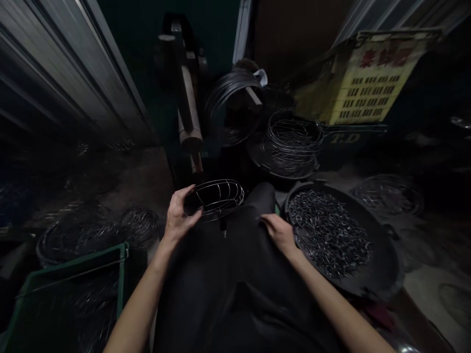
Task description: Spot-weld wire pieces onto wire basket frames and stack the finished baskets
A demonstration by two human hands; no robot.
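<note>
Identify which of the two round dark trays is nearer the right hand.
The near tray, holding small metal pieces, beside the right hand; the far tray, farther back, holds wire rings.

- I'm seeing a silvery wire frame (220,188).
- I'm viewing a yellow crate (368,90) bearing red characters, rows of dark slots.
- I'm noticing a green bin (121,274), a black pan (384,257).

Ribbed metal sheeting (69,63) slants across the upper left, beside a dark green wall (132,29). A pale upright strip (241,32) divides it from a brown panel (294,29) right of top centre. Light is dim; grey floor (423,291) shows lower right.
</note>
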